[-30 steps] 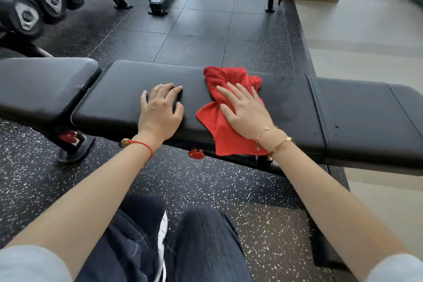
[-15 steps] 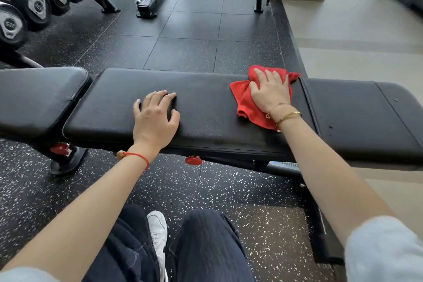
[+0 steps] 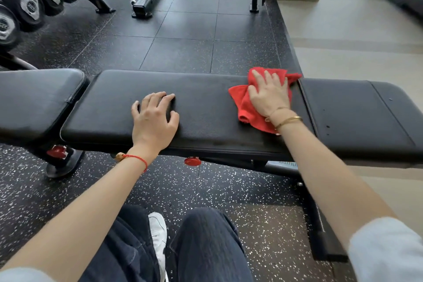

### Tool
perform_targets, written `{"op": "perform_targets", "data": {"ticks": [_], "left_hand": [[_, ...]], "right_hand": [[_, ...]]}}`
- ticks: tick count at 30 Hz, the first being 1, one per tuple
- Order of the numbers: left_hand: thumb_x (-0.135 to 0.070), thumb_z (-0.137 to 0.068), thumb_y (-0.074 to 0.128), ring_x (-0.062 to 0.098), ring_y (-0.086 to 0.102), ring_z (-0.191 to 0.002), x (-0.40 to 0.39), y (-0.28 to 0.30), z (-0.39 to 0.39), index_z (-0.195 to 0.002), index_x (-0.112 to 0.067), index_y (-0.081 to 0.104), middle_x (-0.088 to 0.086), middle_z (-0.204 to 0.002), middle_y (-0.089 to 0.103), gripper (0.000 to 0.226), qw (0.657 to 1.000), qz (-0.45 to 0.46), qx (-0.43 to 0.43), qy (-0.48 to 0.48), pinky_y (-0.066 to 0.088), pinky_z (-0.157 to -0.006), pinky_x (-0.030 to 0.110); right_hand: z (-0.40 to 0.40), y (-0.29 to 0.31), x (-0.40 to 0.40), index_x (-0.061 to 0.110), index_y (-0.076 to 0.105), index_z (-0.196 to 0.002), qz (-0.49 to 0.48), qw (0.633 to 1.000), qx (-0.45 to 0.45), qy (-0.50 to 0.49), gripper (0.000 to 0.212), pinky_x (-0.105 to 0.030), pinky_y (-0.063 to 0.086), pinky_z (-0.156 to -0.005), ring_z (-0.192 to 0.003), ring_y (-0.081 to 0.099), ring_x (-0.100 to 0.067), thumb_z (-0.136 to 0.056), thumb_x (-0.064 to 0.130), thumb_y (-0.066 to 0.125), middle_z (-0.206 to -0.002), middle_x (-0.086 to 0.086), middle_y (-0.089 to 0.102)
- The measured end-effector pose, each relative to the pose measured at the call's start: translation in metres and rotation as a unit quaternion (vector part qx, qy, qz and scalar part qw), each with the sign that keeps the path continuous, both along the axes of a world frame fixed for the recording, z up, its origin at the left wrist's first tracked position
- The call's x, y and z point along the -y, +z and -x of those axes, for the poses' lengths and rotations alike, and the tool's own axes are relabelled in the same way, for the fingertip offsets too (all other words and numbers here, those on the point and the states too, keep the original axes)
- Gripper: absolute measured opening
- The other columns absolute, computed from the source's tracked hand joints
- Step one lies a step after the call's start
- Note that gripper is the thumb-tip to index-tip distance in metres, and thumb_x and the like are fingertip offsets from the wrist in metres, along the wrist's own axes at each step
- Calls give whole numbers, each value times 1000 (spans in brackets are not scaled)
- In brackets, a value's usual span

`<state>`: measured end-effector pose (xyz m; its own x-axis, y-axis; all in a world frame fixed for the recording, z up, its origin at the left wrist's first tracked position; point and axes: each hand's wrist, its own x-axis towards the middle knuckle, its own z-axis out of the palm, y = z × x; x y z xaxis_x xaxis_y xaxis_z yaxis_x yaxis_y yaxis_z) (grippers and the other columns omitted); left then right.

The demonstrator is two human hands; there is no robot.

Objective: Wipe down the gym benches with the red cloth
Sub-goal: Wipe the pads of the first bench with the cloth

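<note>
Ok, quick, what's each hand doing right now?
Left hand: open, fingers slightly bent, resting on the black padded gym bench, holding nothing.
Right hand: open, flat, pressing the crumpled red cloth onto the bench.

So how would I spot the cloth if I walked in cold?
Find the long black bench running across the middle of the rubber floor. On its middle pad, at the right end by the seam to the next pad, the cloth lies crumpled under the right hand. It is the only bright red fabric there, far larger than the small red knobs under the bench.
</note>
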<state>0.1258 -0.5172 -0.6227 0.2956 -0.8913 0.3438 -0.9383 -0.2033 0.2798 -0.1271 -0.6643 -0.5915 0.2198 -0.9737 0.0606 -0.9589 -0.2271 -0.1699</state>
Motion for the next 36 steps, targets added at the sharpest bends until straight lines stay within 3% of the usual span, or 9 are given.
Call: {"op": "perform_targets", "data": {"ticks": [6,11,20,30,36], "left_hand": [[-36,-87,39,20,41,-135,0,-1,2,-133,-25,56,-1,-141,52,50,1000,9,-10,6,21,-116,51],[-35,-89,42,20,39,-137,-3,-1,-1,-135,-24,55,1,-143,51,49,1000,9,-11,-8,20,-116,49],[-33,-94,46,21,38,-138,-3,-4,-4,-137,-24,53,1,-145,50,45,1000,4,-4,-15,20,-116,52],[-29,-95,46,23,37,-139,-2,-4,-1,-138,-22,51,3,-145,48,44,1000,-1,0,-11,18,-117,53],[-27,-96,47,24,34,-141,-3,-1,3,-140,-21,49,4,-147,46,44,1000,-12,2,-3,16,-119,54]], "right_hand": [[-80,-11,-84,30,27,-152,37,988,11,148,57,-47,3,-121,-148,19,-28,-97,44,36,-160,-8,24],[-48,-14,-108,32,29,-151,50,982,31,178,52,-43,4,-122,-149,18,-22,-100,40,34,-160,-2,26],[84,-3,-52,28,32,-150,15,998,51,22,50,-43,7,-122,-148,20,-25,-101,30,38,-159,-7,26],[92,-12,-102,28,28,-151,34,995,55,69,51,-42,4,-123,-149,17,-24,-101,30,38,-160,-6,24],[60,-4,-34,29,26,-152,-9,998,47,36,52,-44,0,-122,-149,13,-26,-101,36,34,-161,-8,19]]}}
